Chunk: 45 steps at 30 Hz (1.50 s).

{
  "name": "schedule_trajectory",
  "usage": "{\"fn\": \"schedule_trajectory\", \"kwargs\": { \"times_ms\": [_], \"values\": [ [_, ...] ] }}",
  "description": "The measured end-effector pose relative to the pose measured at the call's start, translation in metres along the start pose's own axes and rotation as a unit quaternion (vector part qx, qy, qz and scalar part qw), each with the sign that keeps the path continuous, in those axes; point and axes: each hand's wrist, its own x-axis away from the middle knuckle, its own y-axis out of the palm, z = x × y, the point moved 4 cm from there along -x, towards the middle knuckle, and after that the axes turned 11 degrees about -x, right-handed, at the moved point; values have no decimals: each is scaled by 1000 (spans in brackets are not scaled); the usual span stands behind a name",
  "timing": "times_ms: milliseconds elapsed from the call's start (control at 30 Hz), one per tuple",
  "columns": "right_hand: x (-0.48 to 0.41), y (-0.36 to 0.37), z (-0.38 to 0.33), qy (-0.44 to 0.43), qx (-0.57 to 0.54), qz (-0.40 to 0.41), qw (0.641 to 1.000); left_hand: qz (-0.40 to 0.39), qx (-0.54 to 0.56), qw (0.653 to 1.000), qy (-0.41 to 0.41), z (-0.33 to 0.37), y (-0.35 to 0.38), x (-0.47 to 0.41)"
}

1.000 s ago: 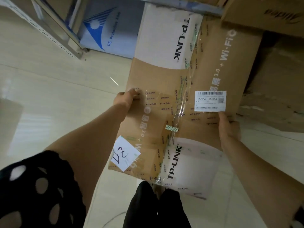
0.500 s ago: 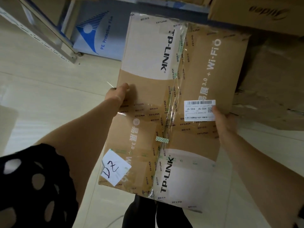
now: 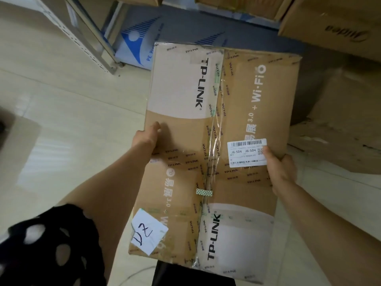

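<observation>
Carrying a long cardboard box (image 3: 185, 141) with both hands, broad side up, off the pale floor (image 3: 61, 131) and out in front of the body. Gripping its left edge with the left hand (image 3: 145, 137): thumb pressed on top, fingers wrapped under and out of sight. Gripping the right edge with the right hand (image 3: 280, 168), thumb tip touching the corner of the white barcode label (image 3: 246, 152), fingers likewise hidden beneath (so a clamped two-sided hold, not flat palms). Clear tape (image 3: 215, 131) down the middle seam, with a small green dotted strip (image 3: 204, 192) stuck across it lower down. Near the close left corner, a white slip (image 3: 149, 232) with handwriting. Far end of the box pointing at a blue-and-white carton (image 3: 134, 46) on the floor just beside a metal rack leg (image 3: 99, 38). To the right, a heap of worn brown cartons (image 3: 340, 141), close to the box, though whether touching, cannot tell. Black spotted sleeve (image 3: 47, 250) at lower left.
</observation>
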Motion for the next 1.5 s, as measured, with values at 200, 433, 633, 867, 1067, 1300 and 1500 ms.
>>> {"fn": "schedule_trajectory", "kwargs": {
  "times_ms": [200, 433, 633, 867, 1067, 1300, 1500],
  "values": [
    [42, 23, -32, -25, 11, -32, 999, 22, 47, 999, -15, -17, -57, 8],
    [124, 69, -94, -60, 46, -85, 994, 40, 117, 992, -40, -45, -171, 33],
    [224, 120, -170, -121, 81, -129, 981, 76, 214, 972, -58, -86, -299, 62],
    [358, 207, -257, -204, 99, -215, 950, 121, 326, 934, -79, -139, -449, 95],
    [460, 302, -310, -245, 116, -277, 922, 191, 367, 906, -90, -186, -567, 93],
    [549, 437, -351, -246, 147, -349, 892, 242, 358, 893, -128, -223, -681, 53],
    [621, 552, -376, -267, 190, -388, 861, 293, 361, 870, -166, -254, -769, 4]
  ]
}}
